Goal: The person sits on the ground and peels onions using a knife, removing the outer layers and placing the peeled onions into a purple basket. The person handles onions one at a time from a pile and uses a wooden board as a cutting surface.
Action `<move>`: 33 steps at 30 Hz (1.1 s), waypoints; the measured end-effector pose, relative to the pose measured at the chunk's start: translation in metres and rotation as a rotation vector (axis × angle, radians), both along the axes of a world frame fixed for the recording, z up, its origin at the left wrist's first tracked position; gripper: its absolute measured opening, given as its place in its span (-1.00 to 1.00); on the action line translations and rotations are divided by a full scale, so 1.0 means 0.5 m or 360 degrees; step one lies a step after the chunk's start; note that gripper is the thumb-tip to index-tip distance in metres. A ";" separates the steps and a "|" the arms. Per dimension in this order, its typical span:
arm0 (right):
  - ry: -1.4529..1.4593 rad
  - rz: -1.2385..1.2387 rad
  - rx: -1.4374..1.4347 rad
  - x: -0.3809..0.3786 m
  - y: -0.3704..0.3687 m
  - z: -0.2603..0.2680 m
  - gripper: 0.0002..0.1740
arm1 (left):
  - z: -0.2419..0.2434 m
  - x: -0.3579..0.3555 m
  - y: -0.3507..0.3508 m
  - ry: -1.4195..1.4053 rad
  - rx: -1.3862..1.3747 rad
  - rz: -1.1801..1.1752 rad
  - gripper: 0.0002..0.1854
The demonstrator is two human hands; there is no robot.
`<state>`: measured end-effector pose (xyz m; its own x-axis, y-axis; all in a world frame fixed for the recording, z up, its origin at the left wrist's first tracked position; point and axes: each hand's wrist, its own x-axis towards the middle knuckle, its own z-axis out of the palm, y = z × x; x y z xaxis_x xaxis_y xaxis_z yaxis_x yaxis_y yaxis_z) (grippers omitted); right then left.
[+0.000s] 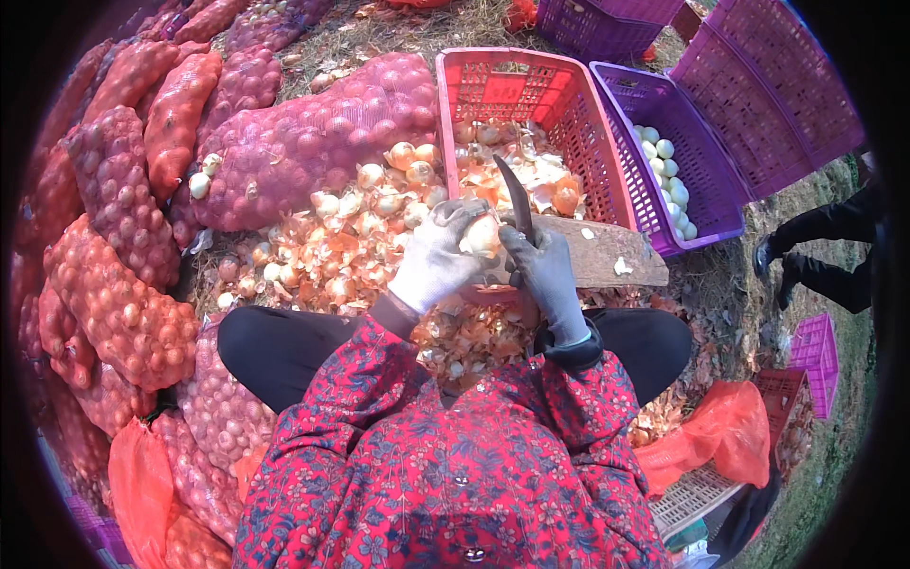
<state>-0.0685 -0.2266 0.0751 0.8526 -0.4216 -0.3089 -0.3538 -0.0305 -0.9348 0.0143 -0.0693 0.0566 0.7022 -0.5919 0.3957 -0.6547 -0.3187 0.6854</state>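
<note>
My left hand [442,249], in a white and grey work glove, grips an onion [482,236] whose pale flesh partly shows. My right hand [542,259], gloved the same way, is shut on a knife [517,190] with a dark curved blade pointing away from me. The right thumb is close against the onion; whether it touches is hard to tell. Both hands are above the near end of a red plastic crate [617,153] holding onions and loose skins. Across that end lies a wooden board [604,252] with scraps of peel on it.
Right of the red crate, a purple crate [711,171] holds several peeled onions [668,171]. Unpeeled onions and skins [341,245] are heaped at the left. Filled mesh sacks [320,142] crowd the left side. A person's dark-clad legs [825,227] are at the far right.
</note>
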 end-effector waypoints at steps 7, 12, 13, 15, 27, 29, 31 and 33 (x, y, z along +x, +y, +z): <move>0.0068 -0.0168 0.0013 -0.053 -0.019 -0.089 -0.64 | -0.045 -0.022 0.038 0.0317 0.0327 -0.0290 -0.26; 0.0084 -0.0163 -0.0356 -0.022 -0.023 -0.127 -0.55 | 0.019 0.020 0.119 -0.0529 0.0933 0.0419 -0.18; 0.0106 -0.0150 -0.0452 -0.016 -0.021 -0.128 -0.53 | 0.036 0.012 0.122 -0.0707 0.0864 0.0550 -0.21; 0.0079 -0.0082 -0.0681 -0.008 -0.013 -0.114 -0.57 | 0.072 -0.027 0.121 -0.0689 0.0624 0.0438 -0.34; 0.0021 0.0117 0.0202 0.001 -0.009 -0.071 -0.71 | -0.035 -0.070 0.008 -0.0148 0.0419 0.0144 -0.24; 0.0025 0.0110 0.0184 -0.002 -0.018 -0.073 -0.73 | -0.027 -0.049 0.006 -0.0008 0.0382 0.0014 -0.24; 0.0026 -0.0031 0.0211 -0.008 -0.020 -0.069 -0.71 | -0.020 -0.044 -0.004 -0.0030 0.0417 -0.0019 -0.25; 0.0052 -0.0025 0.0214 -0.026 -0.017 -0.040 -0.69 | -0.021 -0.050 -0.006 -0.0035 0.0428 0.0015 -0.24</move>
<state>-0.0813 -0.2350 0.0553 0.8345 -0.3880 -0.3912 -0.3839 0.1000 -0.9180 -0.0108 -0.0726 0.0461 0.7013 -0.6711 0.2404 -0.6646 -0.4936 0.5609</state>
